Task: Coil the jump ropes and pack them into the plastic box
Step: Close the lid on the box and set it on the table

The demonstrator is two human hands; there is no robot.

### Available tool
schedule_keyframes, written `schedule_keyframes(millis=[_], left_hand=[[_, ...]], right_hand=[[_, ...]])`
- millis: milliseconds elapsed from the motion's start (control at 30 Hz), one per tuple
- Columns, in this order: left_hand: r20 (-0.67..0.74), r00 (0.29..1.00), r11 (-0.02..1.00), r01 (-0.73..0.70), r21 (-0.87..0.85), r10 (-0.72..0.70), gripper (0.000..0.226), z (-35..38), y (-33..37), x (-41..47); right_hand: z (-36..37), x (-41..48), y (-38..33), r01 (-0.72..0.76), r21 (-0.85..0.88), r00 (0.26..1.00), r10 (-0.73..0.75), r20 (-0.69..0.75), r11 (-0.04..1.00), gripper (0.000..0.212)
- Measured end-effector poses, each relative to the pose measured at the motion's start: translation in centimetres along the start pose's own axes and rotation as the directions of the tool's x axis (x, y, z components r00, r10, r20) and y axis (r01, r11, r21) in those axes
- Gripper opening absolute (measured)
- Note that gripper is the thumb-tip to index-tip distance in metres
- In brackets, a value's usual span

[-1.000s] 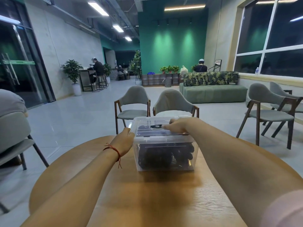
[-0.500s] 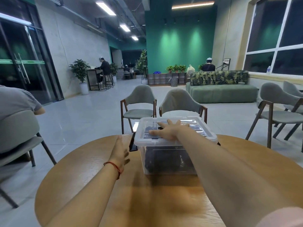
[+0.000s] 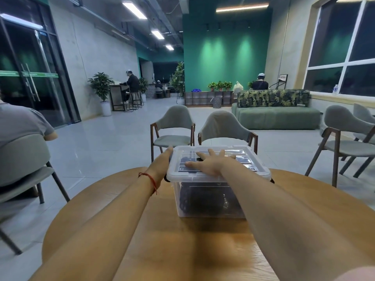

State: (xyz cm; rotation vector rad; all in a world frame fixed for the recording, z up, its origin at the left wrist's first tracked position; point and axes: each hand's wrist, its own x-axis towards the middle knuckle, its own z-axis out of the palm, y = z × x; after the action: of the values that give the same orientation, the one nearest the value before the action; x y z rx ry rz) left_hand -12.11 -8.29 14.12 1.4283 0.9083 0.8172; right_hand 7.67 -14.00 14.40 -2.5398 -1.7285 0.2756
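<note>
A clear plastic box point(image 3: 205, 207) stands on the round wooden table point(image 3: 105, 209) with its clear lid point(image 3: 253, 167) on top. Dark coiled jump ropes point(image 3: 203, 201) show through its front wall. My right hand point(image 3: 211, 163) lies flat on the lid with fingers spread. My left hand point(image 3: 162, 161) stretches along the box's left side, fingers straight against the lid's left edge; a red string is around that wrist.
Two grey chairs point(image 3: 172, 130) stand just beyond the table, more chairs at the right point(image 3: 343, 136). A seated person in grey point(image 3: 20, 126) is at the left edge. A green sofa point(image 3: 278, 116) is farther back.
The lid has gone onto the box. My right hand moved from the box's rim to flat on the lid. My left hand left the box's side, then reached forward along the lid's left edge.
</note>
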Motion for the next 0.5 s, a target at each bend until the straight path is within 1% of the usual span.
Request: schedule_keyframes(millis=[33,100,133,167,267,333,500], left_hand=[[0.011,0.999,0.993,0.039,-0.113,-0.038,0.064,-0.2,0.2,0.3],[0.029,0.996,0.942,0.095,-0.323,-0.090,0.082,-0.7,-0.1,0.8],[0.043,0.995,0.930,0.102,-0.354,-0.093,0.086,-1.0,-0.6,1.1],[0.051,0.995,0.936,0.098,-0.337,-0.086,0.085,-1.2,-1.0,1.2],[0.057,0.995,0.967,0.092,-0.238,-0.080,0.071,-0.8,-1.1,1.4],[0.068,0.994,0.973,0.097,-0.208,-0.085,0.064,-0.5,-0.6,1.3],[0.115,0.991,0.978,0.094,-0.188,-0.074,0.066,-0.3,-0.3,1.2]], right_hand=[[-0.1,-0.1,0.0,0.002,-0.001,1.000,-0.002,0.000,1.000,0.106],[-0.1,-0.1,0.0,0.001,-0.002,1.000,-0.001,0.007,1.000,0.106],[-0.2,-0.1,-0.1,0.000,-0.003,1.000,0.000,0.011,1.000,0.106],[-0.1,-0.1,-0.1,0.001,-0.005,1.000,-0.001,0.012,1.000,0.107],[0.0,0.2,0.0,0.002,-0.009,1.000,-0.002,0.013,1.000,0.107],[-0.1,0.1,0.1,0.003,-0.013,1.000,-0.003,0.015,1.000,0.107],[-0.1,0.1,0.1,0.002,-0.018,1.000,-0.001,0.014,1.000,0.108]])
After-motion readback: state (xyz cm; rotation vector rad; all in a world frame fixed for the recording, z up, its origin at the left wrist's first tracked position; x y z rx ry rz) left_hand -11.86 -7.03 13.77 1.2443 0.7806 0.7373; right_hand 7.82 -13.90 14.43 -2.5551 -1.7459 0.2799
